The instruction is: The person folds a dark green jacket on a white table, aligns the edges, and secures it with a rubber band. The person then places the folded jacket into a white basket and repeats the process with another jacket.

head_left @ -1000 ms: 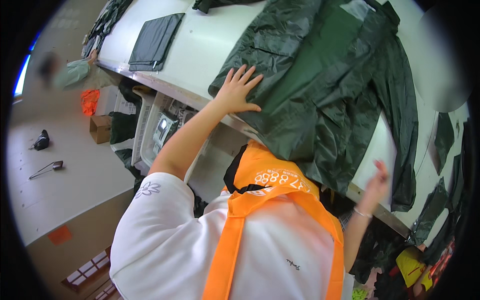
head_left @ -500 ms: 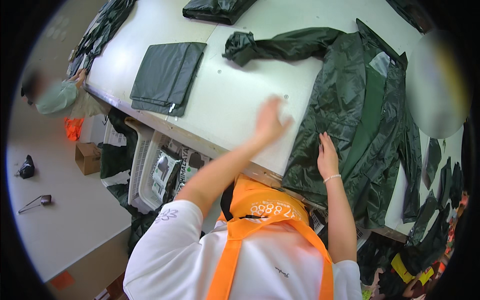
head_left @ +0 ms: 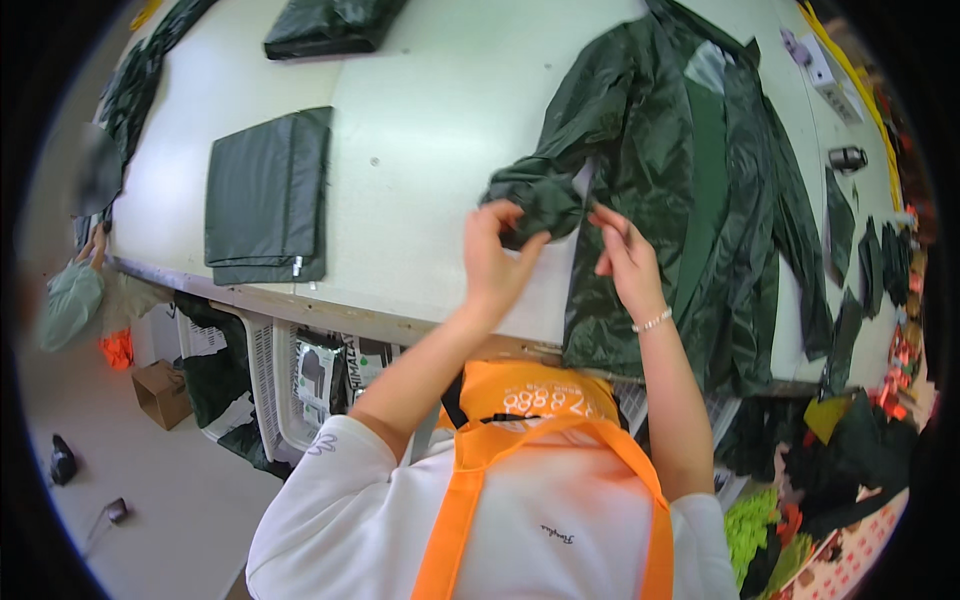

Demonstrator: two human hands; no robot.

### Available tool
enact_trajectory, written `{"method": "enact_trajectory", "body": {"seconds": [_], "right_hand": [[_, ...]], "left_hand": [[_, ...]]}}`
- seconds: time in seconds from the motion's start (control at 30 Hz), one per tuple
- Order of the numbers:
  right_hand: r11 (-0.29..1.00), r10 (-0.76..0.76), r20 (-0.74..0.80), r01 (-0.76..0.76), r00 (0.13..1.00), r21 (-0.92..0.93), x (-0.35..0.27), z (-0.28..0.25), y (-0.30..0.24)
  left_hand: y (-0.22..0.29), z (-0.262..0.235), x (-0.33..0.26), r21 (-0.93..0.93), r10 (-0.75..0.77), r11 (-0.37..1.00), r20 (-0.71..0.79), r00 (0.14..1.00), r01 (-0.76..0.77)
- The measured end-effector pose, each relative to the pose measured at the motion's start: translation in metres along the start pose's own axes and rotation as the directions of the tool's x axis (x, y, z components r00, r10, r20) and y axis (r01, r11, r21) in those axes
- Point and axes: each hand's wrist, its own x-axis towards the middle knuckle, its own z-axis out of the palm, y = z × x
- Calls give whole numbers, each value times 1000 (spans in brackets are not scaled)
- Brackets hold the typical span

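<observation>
A dark green rain jacket (head_left: pixel 650 230) lies front up on the white table, its opening showing a lighter green lining. One sleeve is bent down toward me, and its bunched cuff (head_left: pixel 545 205) sits beside the jacket body. My left hand (head_left: pixel 495 265) grips this cuff, thumb on the near side and fingers curled over it. Just right of the cuff, my right hand (head_left: pixel 635 265) has its fingertips pinched on the jacket's fabric; exactly which edge they hold is hard to see. The other sleeve (head_left: pixel 800 260) hangs down along the right.
Left on the table (head_left: pixel 420 130) lies a folded dark green garment (head_left: pixel 268 195), with a dark bundle (head_left: pixel 330 22) farther back. White baskets (head_left: pixel 285 385) holding packages stand below the front edge. At the right are a small box (head_left: pixel 830 78) and dark fabric pieces (head_left: pixel 838 225). Another person (head_left: pixel 75 300) stands far left.
My left hand has come to the sleeve and grips its cuff, which has moved from far left down toward me. My right hand has lifted off the jacket front to beside the cuff. The view has shifted.
</observation>
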Motion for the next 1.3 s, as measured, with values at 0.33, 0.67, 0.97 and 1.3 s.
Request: {"method": "enact_trajectory", "body": {"seconds": [0.33, 0.67, 0.97, 1.3], "right_hand": [[992, 125, 192, -128, 974, 7, -31, -14, -6], [971, 222, 188, -199, 957, -133, -60, -48, -7], [975, 147, 62, -134, 987, -175, -77, -42, 4], [968, -103, 50, 112, 993, -223, -67, -14, -7]], "left_hand": [[12, -31, -3, 28, 65, 997, 313, 948, -78], [24, -14, 27, -31, -109, 942, 914, 391, 334], [11, -19, 5, -26, -226, 735, 933, 280, 678], [7, -9, -7, -149, -234, 708, 873, 429, 690]]}}
